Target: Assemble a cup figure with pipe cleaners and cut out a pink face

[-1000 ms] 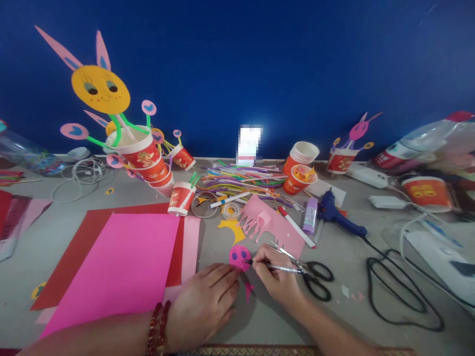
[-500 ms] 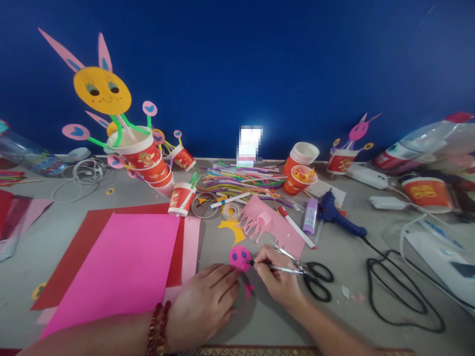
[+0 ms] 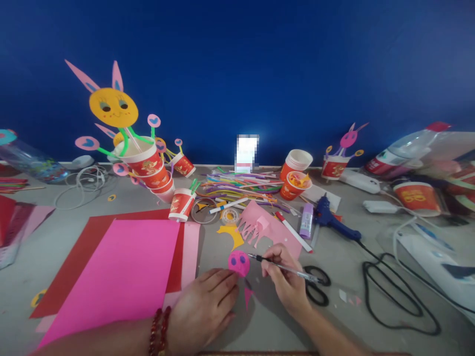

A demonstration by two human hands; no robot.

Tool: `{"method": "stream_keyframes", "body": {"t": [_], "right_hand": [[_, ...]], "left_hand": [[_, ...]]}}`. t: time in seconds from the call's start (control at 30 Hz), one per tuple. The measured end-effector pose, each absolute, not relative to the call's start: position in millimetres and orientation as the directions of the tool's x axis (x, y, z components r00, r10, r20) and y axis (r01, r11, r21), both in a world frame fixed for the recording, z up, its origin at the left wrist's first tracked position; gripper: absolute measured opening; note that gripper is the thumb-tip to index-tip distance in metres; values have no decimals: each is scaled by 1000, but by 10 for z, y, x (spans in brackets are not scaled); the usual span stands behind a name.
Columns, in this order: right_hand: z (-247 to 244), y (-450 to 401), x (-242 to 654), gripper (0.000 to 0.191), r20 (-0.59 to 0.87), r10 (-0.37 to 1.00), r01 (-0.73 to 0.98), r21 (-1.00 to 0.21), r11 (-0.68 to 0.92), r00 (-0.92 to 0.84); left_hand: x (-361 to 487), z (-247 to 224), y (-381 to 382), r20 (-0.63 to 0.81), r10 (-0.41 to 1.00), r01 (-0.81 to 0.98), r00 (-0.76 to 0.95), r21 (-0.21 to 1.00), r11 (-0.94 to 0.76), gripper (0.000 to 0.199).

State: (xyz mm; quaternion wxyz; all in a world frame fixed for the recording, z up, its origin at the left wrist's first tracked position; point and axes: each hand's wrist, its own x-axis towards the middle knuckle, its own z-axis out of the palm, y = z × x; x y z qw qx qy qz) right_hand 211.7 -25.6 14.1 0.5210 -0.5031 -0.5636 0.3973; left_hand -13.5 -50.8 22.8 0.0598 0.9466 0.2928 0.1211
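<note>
A plain blue wall [image 3: 208,74] rises behind a grey tabletop [image 3: 274,326] crowded along its far edge, while we work close to the middle of the near edge. There we see a small pink paper circle [image 3: 238,263] with two dark eyes; our left hand [image 3: 206,309] lies flat, gripping nothing, its fingertips over the circle's lower left rim. Our right hand [image 3: 285,277] pinches a pen [image 3: 297,272], its tip at the circle's upper right rim; we cannot tell whether it touches.

We judge that the circle could twist under a stroke, since only one side is pressed. Ink, if wet, could smear should our fingers slide up. Our right wrist might also knock the scissors [image 3: 328,280] just beyond it.

As for containers, toward the far left corner a stack of red cups [image 3: 150,165] carries a yellow-faced figure [image 3: 114,107] on green stems. Nearer us, a tilted cup [image 3: 181,205] has green stems poking from its upper end. Right of centre by the far edge, one cup [image 3: 295,185] holds orange scraps before a nested stack [image 3: 297,163]. Toward the far right corner another cup [image 3: 335,168] bears a pink figure [image 3: 349,139], near a bottle [image 3: 411,143] lying aslant, contents unclear.
</note>
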Motion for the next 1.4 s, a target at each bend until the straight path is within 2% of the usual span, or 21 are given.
{"method": "stream_keyframes", "body": {"t": [0.23, 0.4, 0.5, 0.6, 0.7, 0.8, 0.9, 0.97, 1.13, 1.23, 1.4], "right_hand": [[284, -225, 2355, 6, 274, 914, 87, -962, 259, 299], [491, -245, 2612, 12, 391, 789, 189, -920, 342, 475], [554, -256, 2791, 13, 457, 781, 321, -883, 341, 426], [579, -237, 2951, 15, 501, 815, 452, -823, 345, 291], [623, -174, 3047, 21, 541, 810, 485, -784, 388, 227], [712, -74, 3062, 26, 513, 784, 403, -838, 369, 350], [810, 19, 3028, 29, 437, 785, 244, -899, 364, 439], [853, 55, 2992, 28, 405, 804, 183, -914, 361, 435], [829, 72, 2860, 24, 427, 866, 226, -899, 375, 261], [739, 95, 2781, 25, 440, 883, 244, -885, 396, 162], [586, 139, 2813, 33, 352, 915, 148, -933, 327, 198]], "left_hand": [[-150, 161, -506, 280, 571, 529, 771, 216, -820, 34], [-141, 243, -477, 350, 590, 512, 728, 294, -807, 24], [-110, 338, -468, 414, 593, 472, 691, 364, -803, 14], [-106, 411, -476, 448, 597, 443, 665, 406, -799, 32], [-155, 466, -437, 377, 678, 507, 630, 461, -728, 35], [-223, 531, -257, 222, 796, 628, 564, 510, -588, 16], [-249, 606, 60, 250, 815, 689, 522, 439, -576, 26], [-226, 649, 279, 289, 773, 714, 565, 299, -633, 30], [-60, 693, 619, 292, 782, 773, 551, 175, -610, 17], [42, 652, 727, 263, 799, 808, 540, 102, -580, 18], [100, 516, 883, 217, 839, 855, 499, 36, -518, 18]]}}
